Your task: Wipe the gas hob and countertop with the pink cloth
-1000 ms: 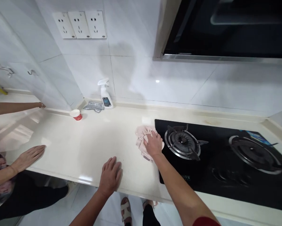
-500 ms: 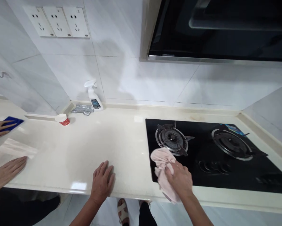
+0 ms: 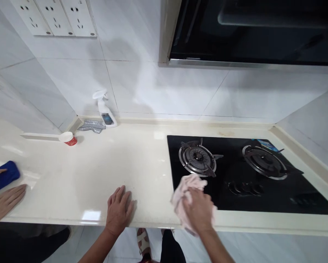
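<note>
My right hand (image 3: 199,212) is closed around a crumpled pink cloth (image 3: 184,193), pressed on the near left corner of the black gas stove (image 3: 221,197). Part of the cloth hangs over the counter's front edge, and it is slightly blurred. Flat on the pale countertop (image 3: 144,175), to the left of the stove, rests my left hand (image 3: 119,207) with its fingers stretched out and nothing in it. Just beyond the cloth stands the left burner (image 3: 198,159) with its metal pan support.
A white spray bottle (image 3: 105,111) and a folded grey cloth (image 3: 92,126) lie by the wall, near a red-and-white cup (image 3: 68,138). At far left, a co-worker's hands (image 3: 6,202) are beside a blue cloth (image 3: 6,177). The range hood (image 3: 248,40) overhangs the stove.
My right hand and the pink cloth have shifted slightly left along the stove's front. My left hand stays put. The co-worker's blue cloth has come nearer the counter's front.
</note>
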{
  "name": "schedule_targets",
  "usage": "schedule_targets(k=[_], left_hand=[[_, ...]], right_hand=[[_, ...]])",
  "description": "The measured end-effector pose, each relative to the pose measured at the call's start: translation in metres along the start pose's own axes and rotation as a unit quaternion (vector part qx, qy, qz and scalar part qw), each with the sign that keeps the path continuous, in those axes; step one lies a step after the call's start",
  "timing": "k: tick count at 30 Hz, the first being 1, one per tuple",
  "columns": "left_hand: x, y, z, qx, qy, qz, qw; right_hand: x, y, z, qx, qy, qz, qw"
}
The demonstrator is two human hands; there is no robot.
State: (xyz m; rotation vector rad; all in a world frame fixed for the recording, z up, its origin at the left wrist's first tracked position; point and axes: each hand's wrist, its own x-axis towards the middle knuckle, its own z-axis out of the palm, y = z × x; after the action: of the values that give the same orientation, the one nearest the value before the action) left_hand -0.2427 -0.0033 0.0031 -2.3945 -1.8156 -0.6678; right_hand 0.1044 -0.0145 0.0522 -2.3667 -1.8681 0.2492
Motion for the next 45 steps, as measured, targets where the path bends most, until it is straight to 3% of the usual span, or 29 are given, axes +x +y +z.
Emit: schedule_targets(k=[5, 7, 9, 11, 13, 18, 20, 22, 24, 26, 28, 32, 35, 39, 42, 45], left_hand=[[-0.002, -0.005, -0.003, -0.037, 0.023, 0.011, 0.999], [-0.002, -0.007, -0.004, -0.053, 0.033, 0.013, 0.998], [-0.003, -0.008, -0.004, -0.064, 0.034, 0.009, 0.997], [-0.003, -0.009, -0.005, -0.072, 0.031, 0.002, 0.997], [-0.003, -0.008, -0.005, -0.078, 0.028, -0.005, 0.997], [-0.001, -0.005, -0.004, -0.065, 0.011, -0.014, 0.998], [-0.001, -0.003, -0.004, -0.055, 0.007, -0.014, 0.998], [0.000, 0.000, -0.004, -0.047, 0.005, -0.016, 0.999], [0.001, 0.002, -0.005, -0.043, -0.001, -0.013, 0.999], [0.002, 0.004, -0.007, -0.039, -0.007, -0.008, 0.999], [0.003, 0.006, -0.009, -0.035, -0.010, -0.005, 0.999], [0.003, 0.008, -0.012, -0.031, -0.012, -0.003, 0.999], [0.002, 0.008, -0.012, -0.035, -0.011, -0.004, 0.999], [-0.002, 0.008, -0.011, -0.045, -0.004, 0.004, 0.999], [-0.004, 0.007, -0.012, -0.040, 0.006, 0.009, 0.999], [-0.004, 0.007, -0.012, -0.035, 0.013, 0.008, 0.999]], right_hand=[[-0.029, -0.133, 0.025, 0.071, -0.053, -0.187, 0.978], [-0.043, -0.156, 0.031, 0.097, -0.079, -0.271, 0.955], [-0.057, -0.154, 0.034, 0.113, -0.100, -0.322, 0.935], [-0.067, -0.128, 0.035, 0.114, -0.102, -0.312, 0.938], [-0.073, -0.084, 0.036, 0.096, -0.084, -0.249, 0.960], [-0.078, 0.071, 0.030, 0.031, 0.002, -0.068, 0.997], [-0.078, 0.127, 0.023, -0.012, 0.025, -0.043, 0.999], [-0.077, 0.163, 0.015, -0.054, 0.049, -0.034, 0.997], [-0.072, 0.168, 0.009, -0.058, 0.082, -0.024, 0.995], [-0.066, 0.140, 0.009, -0.023, 0.111, 0.005, 0.993], [-0.062, 0.090, 0.015, 0.020, 0.107, 0.021, 0.994], [-0.072, -0.025, 0.030, 0.062, 0.001, -0.109, 0.992], [-0.077, -0.085, 0.037, 0.097, -0.040, -0.200, 0.974], [-0.037, -0.119, 0.035, 0.099, -0.032, -0.256, 0.961], [0.008, -0.119, 0.027, 0.062, -0.011, -0.197, 0.978], [0.027, -0.106, 0.023, 0.033, 0.003, -0.159, 0.987]])
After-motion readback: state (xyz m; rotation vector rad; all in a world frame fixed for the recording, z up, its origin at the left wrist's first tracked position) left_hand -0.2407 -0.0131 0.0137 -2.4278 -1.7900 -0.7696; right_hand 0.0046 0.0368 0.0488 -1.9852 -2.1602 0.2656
